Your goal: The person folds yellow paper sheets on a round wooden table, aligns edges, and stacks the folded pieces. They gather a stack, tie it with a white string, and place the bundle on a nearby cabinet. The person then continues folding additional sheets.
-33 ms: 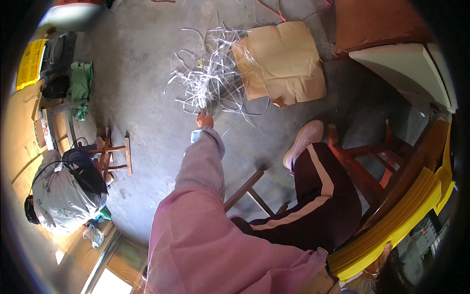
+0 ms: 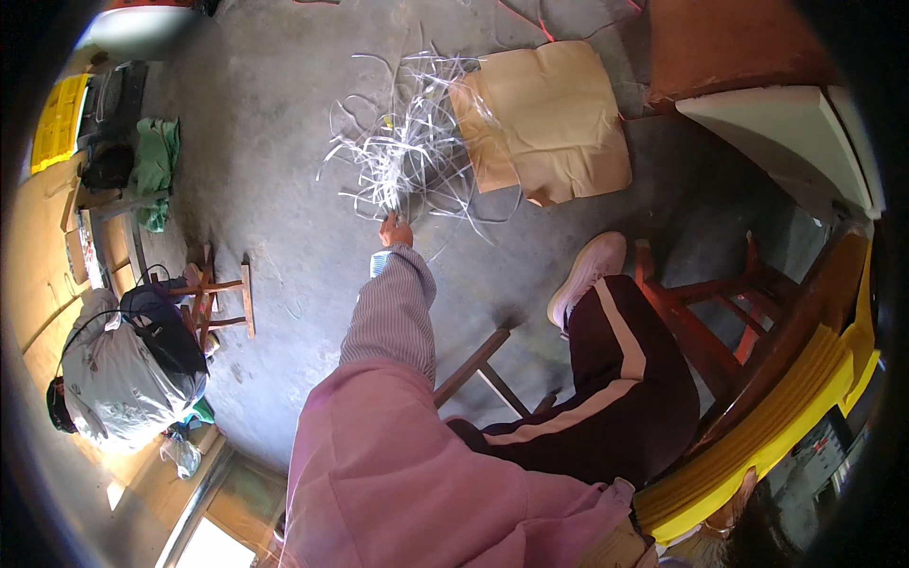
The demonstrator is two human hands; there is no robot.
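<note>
White strips (image 2: 388,178) lie messy at the top middle. My left hand (image 2: 398,232) is at their bottom edge; I can't tell if my fingers (image 2: 386,225) are together.

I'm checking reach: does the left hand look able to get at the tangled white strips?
Most likely yes: the left hand is at the near end of the white strips, with nothing visible between. Whether it grips any is too small to tell.

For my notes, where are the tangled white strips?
In the head view, the white strips lie on the floor, slightly left of upper centre, by the outstretched hand, overlapping the brown sheet to their right.
</note>
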